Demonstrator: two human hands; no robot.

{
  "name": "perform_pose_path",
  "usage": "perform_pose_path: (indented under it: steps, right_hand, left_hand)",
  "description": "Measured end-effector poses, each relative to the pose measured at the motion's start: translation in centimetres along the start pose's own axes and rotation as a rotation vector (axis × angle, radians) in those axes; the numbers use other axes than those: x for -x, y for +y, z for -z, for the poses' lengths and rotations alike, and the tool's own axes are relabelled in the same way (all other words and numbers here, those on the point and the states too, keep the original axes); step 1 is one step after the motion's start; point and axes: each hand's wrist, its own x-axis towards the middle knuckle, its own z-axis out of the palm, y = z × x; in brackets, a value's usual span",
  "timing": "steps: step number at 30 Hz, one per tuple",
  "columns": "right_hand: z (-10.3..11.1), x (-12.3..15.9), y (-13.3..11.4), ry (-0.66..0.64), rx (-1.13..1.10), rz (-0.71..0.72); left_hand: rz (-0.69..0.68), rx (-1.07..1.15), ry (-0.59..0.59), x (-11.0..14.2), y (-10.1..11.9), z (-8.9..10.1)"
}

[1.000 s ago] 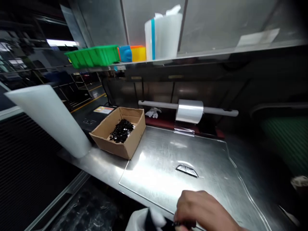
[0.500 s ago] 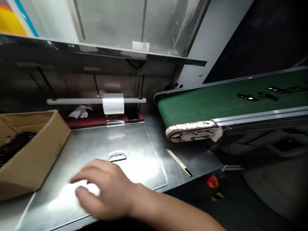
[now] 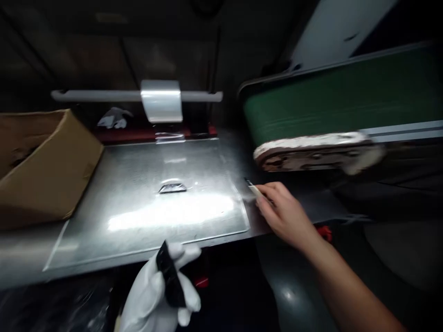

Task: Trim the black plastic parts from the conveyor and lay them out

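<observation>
My left hand (image 3: 157,293), in a white glove, is below the table's front edge and holds a flat black part (image 3: 169,274) upright between its fingers. My bare right hand (image 3: 282,210) rests on the steel table (image 3: 148,216) at its right end, fingers closed on a thin pale blade-like tool (image 3: 254,189) that lies just under the conveyor's end. A small dark part (image 3: 172,187) lies in the middle of the clear sheet on the table.
A cardboard box (image 3: 44,166) stands at the left. A roll of clear film (image 3: 162,100) hangs on a white bar at the back. A green conveyor belt (image 3: 332,101) with a worn end roller (image 3: 311,152) reaches in from the right.
My right hand moved from the sheet's front to the thin tool at the right. My gloved left hand with the black part came into view below. The view shifted down.
</observation>
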Motion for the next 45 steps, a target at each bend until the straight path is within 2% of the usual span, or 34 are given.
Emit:
perform_pose_path:
  steps: [2, 5, 7, 9, 12, 18, 22, 28, 34, 38, 45]
  right_hand:
    - [-0.2, 0.8, -3.2, -0.179, -0.204, 0.137]
    - [-1.1, 1.5, -7.7, -0.531, -0.417, 0.355]
    - [-2.2, 1.5, -10.0, -0.650, -0.488, 0.415]
    - [-3.4, 1.5, -11.5, -0.702, -0.520, 0.425]
    - [-4.8, 1.4, -12.7, -0.712, -0.524, 0.452]
    - [-5.6, 2.1, -13.2, -0.580, -0.492, 0.504]
    - [-5.2, 2.2, -13.1, -0.675, -0.495, 0.483]
    - [-4.2, 1.5, -12.8, -0.772, -0.471, 0.498]
    - [-3.8, 1.2, -12.3, -0.772, -0.434, 0.577]
    - [-3.5, 1.5, -12.3, -0.746, -0.420, 0.574]
    - [-3.1, 2.2, -11.6, -0.750, -0.393, 0.559]
  left_hand:
    - [-0.107, 0.034, -0.101, -0.5, -0.3, 0.2]
    - [-0.227, 0.068, -0.159, -0.7, -1.0, 1.4]
    - [-0.241, 0.106, -0.169, -0.3, -1.4, 2.3]
    - [-0.245, 0.135, -0.194, 0.2, -1.6, 3.0]
    - [-0.233, 0.123, -0.209, 0.7, -1.6, 3.7]
    - [-0.176, 0.115, -0.160, 0.9, -1.6, 3.9]
    - [-0.120, 0.113, -0.138, 0.9, -1.7, 4.0]
    - [-0.051, 0.093, -0.217, 0.8, -1.4, 4.0]
    - [-0.058, 0.118, -0.237, 0.8, -1.4, 3.2]
    - [-0.046, 0.141, -0.193, 1.2, -1.9, 3.1]
    - [-0.066, 0.182, -0.237, 1.3, -2.6, 2.7]
